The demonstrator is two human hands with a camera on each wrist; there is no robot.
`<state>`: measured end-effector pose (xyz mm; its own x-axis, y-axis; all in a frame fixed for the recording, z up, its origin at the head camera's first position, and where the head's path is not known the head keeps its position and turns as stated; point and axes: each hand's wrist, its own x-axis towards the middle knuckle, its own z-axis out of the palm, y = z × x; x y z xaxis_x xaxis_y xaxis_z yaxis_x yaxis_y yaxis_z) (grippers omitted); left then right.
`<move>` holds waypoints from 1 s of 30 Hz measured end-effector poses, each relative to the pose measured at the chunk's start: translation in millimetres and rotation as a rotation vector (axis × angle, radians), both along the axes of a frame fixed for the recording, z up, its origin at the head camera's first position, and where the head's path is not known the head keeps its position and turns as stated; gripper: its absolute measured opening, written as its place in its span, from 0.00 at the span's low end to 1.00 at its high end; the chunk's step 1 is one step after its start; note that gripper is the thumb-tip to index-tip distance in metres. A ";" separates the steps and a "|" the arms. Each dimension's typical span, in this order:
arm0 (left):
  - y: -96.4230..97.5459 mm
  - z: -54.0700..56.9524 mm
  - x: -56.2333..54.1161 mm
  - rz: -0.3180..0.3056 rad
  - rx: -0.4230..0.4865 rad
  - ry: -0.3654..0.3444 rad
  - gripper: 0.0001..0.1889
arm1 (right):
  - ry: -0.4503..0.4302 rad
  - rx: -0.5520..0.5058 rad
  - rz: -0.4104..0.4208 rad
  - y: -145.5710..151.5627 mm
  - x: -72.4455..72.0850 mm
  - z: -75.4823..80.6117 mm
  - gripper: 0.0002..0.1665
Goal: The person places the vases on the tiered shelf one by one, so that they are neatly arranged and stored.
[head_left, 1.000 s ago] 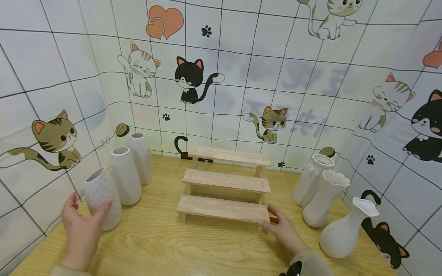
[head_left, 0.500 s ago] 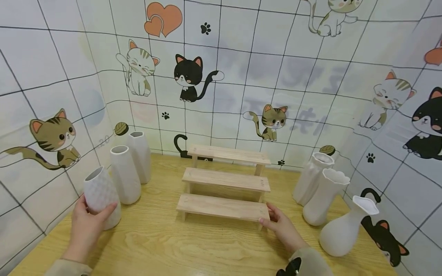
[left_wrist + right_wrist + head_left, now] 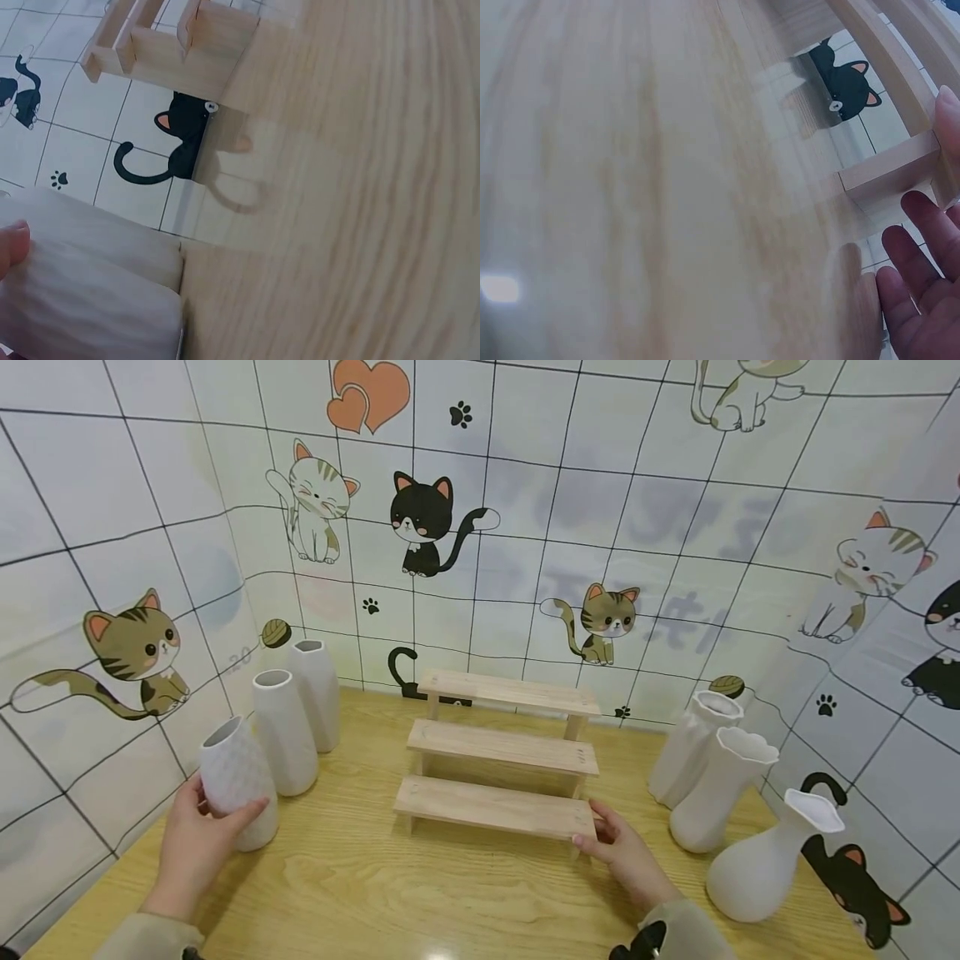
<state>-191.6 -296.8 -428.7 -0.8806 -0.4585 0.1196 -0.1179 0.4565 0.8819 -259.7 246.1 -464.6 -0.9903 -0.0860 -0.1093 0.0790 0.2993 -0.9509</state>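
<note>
In the head view my left hand [image 3: 197, 839] grips the lower part of a white vase with a diamond-textured surface [image 3: 238, 781], thumb on the front and fingers round its left side. The vase stands on the table at the left. In the left wrist view my thumb lies against a white vase [image 3: 82, 307]. My right hand [image 3: 626, 857] holds the right front corner of a three-tier wooden step shelf [image 3: 495, 807] between thumb and forefinger. Its other fingers hang spread below the plank in the right wrist view.
Two more white vases [image 3: 285, 735] [image 3: 318, 697] stand behind the held one. At the right are a pleated white vase [image 3: 690, 752], a scalloped-rim vase [image 3: 716, 793] and a round-bellied, narrow-necked vase [image 3: 753, 872]. A cat-print sheet [image 3: 510, 510] surrounds the wooden table [image 3: 420, 902].
My left hand has moved in from the vase's left side and closed round it. The right hand keeps its place at the shelf corner. The head view has shifted slightly.
</note>
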 end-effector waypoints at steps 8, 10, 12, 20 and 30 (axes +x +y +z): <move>19.4 14.9 3.9 -0.067 0.007 0.012 0.54 | -0.001 0.001 -0.009 0.0 0.2 -1.1 0.49; 25.8 19.3 3.5 -0.092 0.031 0.017 0.53 | -0.004 -0.001 -0.007 0.0 0.7 -0.8 0.49; 32.7 23.9 2.8 -0.117 0.057 0.018 0.54 | -0.003 -0.003 -0.004 -0.3 1.2 -0.4 0.49; 68.3 46.2 -3.2 -0.229 0.136 0.023 0.52 | 0.006 -0.007 0.000 -0.9 2.0 0.0 0.49; 112.6 60.9 -21.6 -0.372 0.223 0.042 0.49 | 0.006 0.005 -0.009 -0.8 1.7 -0.9 0.48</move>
